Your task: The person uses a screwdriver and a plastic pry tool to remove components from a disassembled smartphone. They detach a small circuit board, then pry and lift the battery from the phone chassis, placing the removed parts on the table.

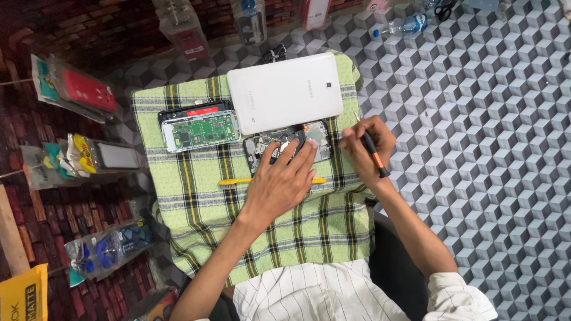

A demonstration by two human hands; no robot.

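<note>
in the frame centre the left hand [284, 178] presses flat, fingers spread, on the opened phone [288, 145], light but probably fragile and best held by its edges, while the right hand [366, 145] grips a screwdriver [373, 156].

This looks like a small phone and tablet repair stall. A green plaid cloth [196, 202] is spread as a work mat over a table [476, 119] with a cube-pattern covering, and on it lie an opened phone [200, 131] with its green circuit board bare, a second stripped device [287, 144] and a white tablet [285, 92] face down. Packaged phone cases and accessories [80, 90] (still in clear sleeves) hang along the brick-patterned side, like shop stock.
</note>
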